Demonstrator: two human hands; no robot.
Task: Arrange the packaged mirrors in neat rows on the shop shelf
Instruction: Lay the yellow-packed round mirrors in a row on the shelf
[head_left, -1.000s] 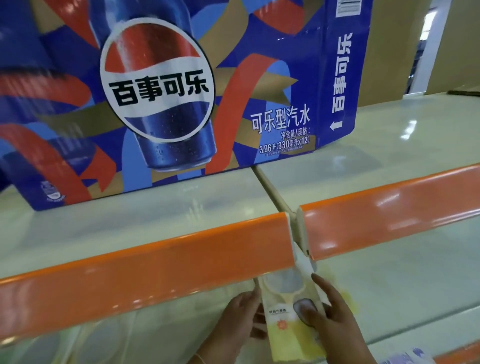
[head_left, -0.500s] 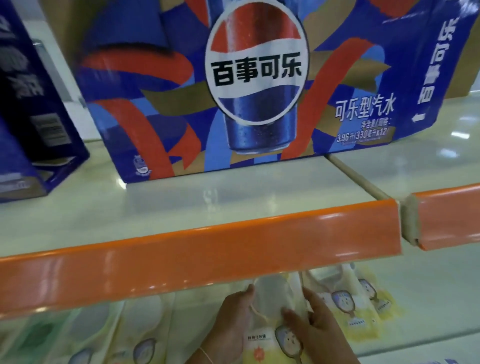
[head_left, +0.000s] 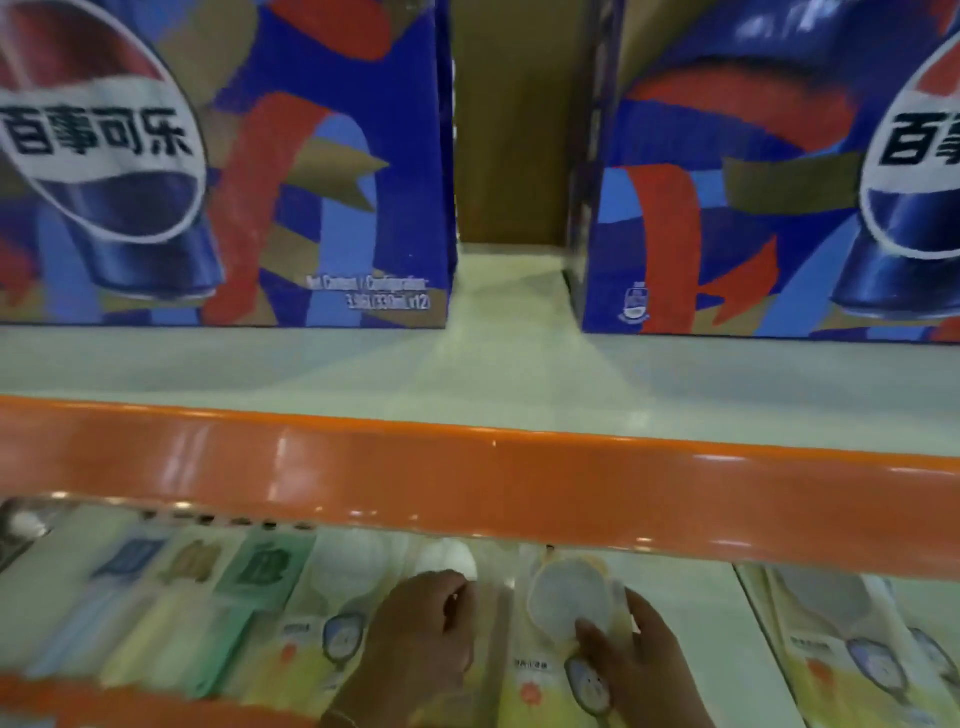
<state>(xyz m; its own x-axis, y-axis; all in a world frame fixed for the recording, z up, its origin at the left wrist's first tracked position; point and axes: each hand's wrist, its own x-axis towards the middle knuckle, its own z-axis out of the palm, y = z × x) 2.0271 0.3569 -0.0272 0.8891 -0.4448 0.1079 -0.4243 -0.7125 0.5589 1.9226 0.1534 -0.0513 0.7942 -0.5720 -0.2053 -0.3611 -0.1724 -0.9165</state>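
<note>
A: Orange shelf edge (head_left: 519, 483) fills the middle now. A second ago the hands were at the joint between two shelf sections; the view has since slid left along the lower shelf (head_left: 685, 613), so a whole row of packets has come into sight.

B: And the mirror they were holding?

A: The yellow packaged mirror (head_left: 566, 623) has come along too. It lies on the lower shelf just right of its neighbours, round mirror face towards the back. The right hand (head_left: 644, 670) holds it, thumb over the mirror's lower rim, fingers on the packet's right edge. The left hand (head_left: 426, 639) is curled, knuckles up, over the next mirror packet (head_left: 447, 566); whether it grips anything I cannot tell.

B: So it's joining the row?

A: I judge so: squared against that neighbour, the row grows by one. More packets (head_left: 852, 660) lie further right, apart.

B: Any writing?

A: The Pepsi cartons (head_left: 322, 171) above read "百事可乐", and small print ends "x12". The packet labels are too blurred.
</note>
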